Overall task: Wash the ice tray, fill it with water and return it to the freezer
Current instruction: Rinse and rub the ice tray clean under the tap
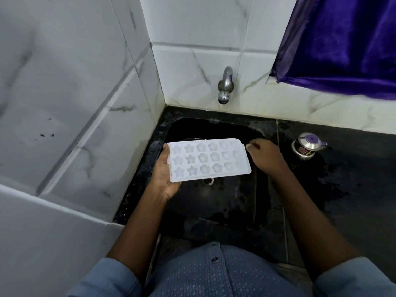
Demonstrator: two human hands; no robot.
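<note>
A white ice tray (207, 159) with star and flower shaped cups is held flat, cups up, over the black sink (231, 202). My left hand (165, 174) grips the tray's left end from below, thumb along the edge. My right hand (265, 157) is at the tray's right end with curled fingers close to its far corner; whether it touches the tray is unclear. The steel tap (225, 86) sticks out of the tiled wall above the sink, and no water runs from it.
The drain (209, 181) shows just below the tray. A small steel pot with a purple knob (306, 146) stands on the wet black counter (353, 168) to the right. White tiled walls close in the left side and back. A purple curtain (342, 39) hangs at upper right.
</note>
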